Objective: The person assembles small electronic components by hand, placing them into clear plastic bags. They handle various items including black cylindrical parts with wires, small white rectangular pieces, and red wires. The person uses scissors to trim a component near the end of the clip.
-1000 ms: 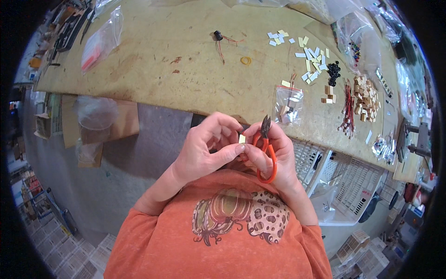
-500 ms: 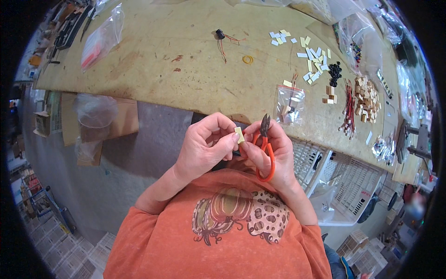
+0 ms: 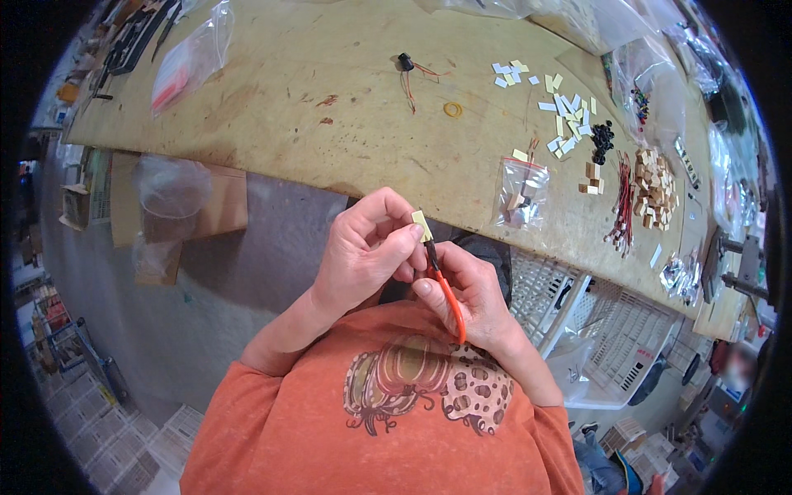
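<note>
In front of my chest, my left hand (image 3: 356, 247) pinches a small pale yellow strip (image 3: 420, 221) between thumb and fingers. My right hand (image 3: 472, 295) is closed around a pair of red-handled snips (image 3: 450, 304). Their dark blades point up and away from me and meet the lower right edge of the strip. Whether the blades are apart or together there, I cannot tell. Both hands are just off the table's near edge. Nearest to them on the table is a clear zip bag (image 3: 522, 195) with small parts inside.
On the table (image 3: 272, 91) at right lie white and yellow strips (image 3: 569, 124), black pieces (image 3: 603, 142), wooden blocks (image 3: 654, 190) and red wires (image 3: 623, 206). A wired black part (image 3: 405, 62) and yellow rings (image 3: 452, 109) sit farther back. White crates (image 3: 610, 330) stand below at right.
The snips have turned in my right hand, from upright beside the strip to blades against its lower edge. My left hand has raised the strip slightly. The view has shifted a little.
</note>
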`<move>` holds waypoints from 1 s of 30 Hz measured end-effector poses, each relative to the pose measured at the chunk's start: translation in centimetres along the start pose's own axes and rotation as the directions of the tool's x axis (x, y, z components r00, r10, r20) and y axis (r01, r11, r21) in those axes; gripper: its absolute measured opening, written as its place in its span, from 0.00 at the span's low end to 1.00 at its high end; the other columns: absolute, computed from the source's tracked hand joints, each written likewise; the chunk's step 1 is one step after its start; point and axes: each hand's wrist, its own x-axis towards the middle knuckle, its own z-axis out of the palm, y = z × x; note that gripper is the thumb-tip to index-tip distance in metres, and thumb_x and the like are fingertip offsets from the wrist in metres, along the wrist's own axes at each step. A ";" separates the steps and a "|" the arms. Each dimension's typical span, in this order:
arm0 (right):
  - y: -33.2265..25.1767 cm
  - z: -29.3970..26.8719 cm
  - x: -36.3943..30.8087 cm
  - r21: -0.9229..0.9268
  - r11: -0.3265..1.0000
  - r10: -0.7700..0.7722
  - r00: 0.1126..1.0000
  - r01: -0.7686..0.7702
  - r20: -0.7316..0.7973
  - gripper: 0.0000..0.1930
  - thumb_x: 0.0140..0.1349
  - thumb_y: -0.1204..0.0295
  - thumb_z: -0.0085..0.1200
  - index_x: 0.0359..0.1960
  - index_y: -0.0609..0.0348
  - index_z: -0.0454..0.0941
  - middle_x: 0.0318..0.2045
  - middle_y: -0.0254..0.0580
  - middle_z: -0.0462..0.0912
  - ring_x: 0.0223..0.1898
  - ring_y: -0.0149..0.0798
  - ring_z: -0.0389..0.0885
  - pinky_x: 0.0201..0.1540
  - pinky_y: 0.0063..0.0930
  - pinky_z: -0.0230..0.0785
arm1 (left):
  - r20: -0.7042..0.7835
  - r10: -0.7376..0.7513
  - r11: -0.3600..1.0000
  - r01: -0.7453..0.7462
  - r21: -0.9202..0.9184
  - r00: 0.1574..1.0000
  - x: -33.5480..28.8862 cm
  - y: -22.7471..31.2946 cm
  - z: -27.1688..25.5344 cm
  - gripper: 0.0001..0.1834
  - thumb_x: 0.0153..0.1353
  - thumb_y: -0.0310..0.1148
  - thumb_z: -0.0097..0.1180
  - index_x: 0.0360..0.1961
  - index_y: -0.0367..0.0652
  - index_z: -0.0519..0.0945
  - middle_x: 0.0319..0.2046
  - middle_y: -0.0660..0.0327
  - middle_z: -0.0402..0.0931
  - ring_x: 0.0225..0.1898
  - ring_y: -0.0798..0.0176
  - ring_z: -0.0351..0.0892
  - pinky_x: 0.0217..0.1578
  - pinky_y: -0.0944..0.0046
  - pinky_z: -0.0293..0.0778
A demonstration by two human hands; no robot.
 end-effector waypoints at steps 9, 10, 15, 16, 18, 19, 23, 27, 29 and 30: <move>0.3 0.3 0.2 -0.054 0.999 -0.008 0.999 0.006 -0.031 0.11 0.63 0.67 0.61 0.36 0.62 0.76 0.25 0.42 0.78 0.25 0.32 0.78 0.29 0.27 0.71 | 0.017 -0.029 1.000 0.029 -0.010 0.999 0.0 -0.1 -0.2 0.01 0.67 0.23 0.51 0.36 0.40 0.73 0.23 0.65 0.78 0.22 0.78 0.76 0.20 0.79 0.72; 0.4 0.3 0.2 -0.065 0.998 -0.016 0.999 0.014 -0.032 0.11 0.63 0.67 0.61 0.36 0.62 0.77 0.26 0.42 0.79 0.25 0.33 0.78 0.29 0.28 0.71 | 0.021 -0.030 0.999 0.030 -0.011 0.999 0.0 -0.1 -0.2 0.02 0.67 0.23 0.51 0.36 0.40 0.73 0.23 0.65 0.78 0.22 0.78 0.76 0.20 0.79 0.72; 0.1 0.5 0.3 -0.093 0.994 -0.058 0.997 0.053 -0.050 0.11 0.63 0.67 0.61 0.37 0.63 0.78 0.27 0.44 0.80 0.26 0.36 0.80 0.30 0.29 0.72 | 0.018 -0.039 0.999 0.039 -0.016 0.999 0.0 -0.1 -0.2 0.02 0.68 0.23 0.50 0.36 0.40 0.73 0.23 0.65 0.78 0.22 0.79 0.75 0.21 0.79 0.73; 0.1 0.5 0.4 -0.100 0.993 -0.067 0.996 0.062 -0.051 0.11 0.63 0.67 0.62 0.38 0.63 0.78 0.27 0.44 0.80 0.26 0.36 0.81 0.30 0.29 0.73 | 0.017 -0.039 0.999 0.040 -0.023 0.999 0.0 -0.1 -0.2 0.02 0.68 0.23 0.50 0.36 0.40 0.73 0.23 0.66 0.78 0.22 0.79 0.75 0.21 0.79 0.73; 0.2 0.5 0.3 -0.095 0.993 -0.079 0.995 0.073 -0.059 0.11 0.63 0.67 0.62 0.38 0.63 0.78 0.27 0.44 0.80 0.26 0.36 0.81 0.30 0.28 0.73 | 0.014 -0.039 0.999 0.040 -0.027 0.999 -0.1 -0.1 -0.1 0.02 0.68 0.23 0.50 0.36 0.40 0.73 0.23 0.66 0.78 0.22 0.79 0.75 0.21 0.79 0.73; 0.4 0.6 0.3 -0.084 0.994 -0.081 0.995 0.076 -0.064 0.11 0.63 0.67 0.62 0.38 0.63 0.78 0.26 0.43 0.80 0.26 0.36 0.80 0.29 0.28 0.72 | 0.012 -0.039 0.999 0.040 -0.029 0.999 -0.1 -0.1 -0.1 0.02 0.68 0.23 0.50 0.36 0.40 0.73 0.22 0.66 0.77 0.22 0.79 0.75 0.21 0.79 0.73; 0.8 0.7 0.1 -0.094 0.993 -0.071 0.994 0.064 -0.079 0.11 0.63 0.67 0.62 0.37 0.63 0.78 0.26 0.42 0.79 0.25 0.33 0.79 0.28 0.26 0.72 | 0.012 -0.035 0.999 0.036 -0.012 0.999 -0.1 -0.2 -0.2 0.02 0.68 0.23 0.51 0.36 0.40 0.73 0.22 0.66 0.77 0.21 0.79 0.74 0.21 0.79 0.72; 0.7 1.1 0.1 -0.046 0.997 -0.068 0.993 0.064 -0.099 0.11 0.63 0.67 0.62 0.37 0.63 0.77 0.26 0.42 0.79 0.25 0.32 0.78 0.29 0.26 0.72 | -0.002 -0.037 0.999 0.037 -0.020 0.999 -0.1 0.0 -0.1 0.02 0.67 0.23 0.51 0.35 0.40 0.74 0.22 0.67 0.76 0.20 0.79 0.72 0.20 0.78 0.70; 0.6 1.1 0.3 -0.033 0.996 -0.091 0.992 0.088 -0.092 0.11 0.63 0.67 0.62 0.37 0.63 0.77 0.27 0.42 0.79 0.26 0.32 0.79 0.30 0.26 0.72 | 0.003 -0.038 0.999 0.038 -0.032 0.999 -0.1 0.0 -0.1 0.02 0.67 0.23 0.51 0.35 0.41 0.74 0.23 0.68 0.76 0.22 0.80 0.73 0.21 0.79 0.70; 0.6 1.1 0.3 -0.022 0.996 -0.084 0.992 0.082 -0.090 0.12 0.63 0.67 0.62 0.37 0.63 0.77 0.27 0.42 0.79 0.26 0.33 0.79 0.30 0.27 0.72 | 0.014 -0.040 0.999 0.041 -0.036 0.999 -0.1 0.0 -0.2 0.02 0.66 0.23 0.52 0.35 0.41 0.74 0.24 0.69 0.76 0.24 0.81 0.74 0.22 0.79 0.71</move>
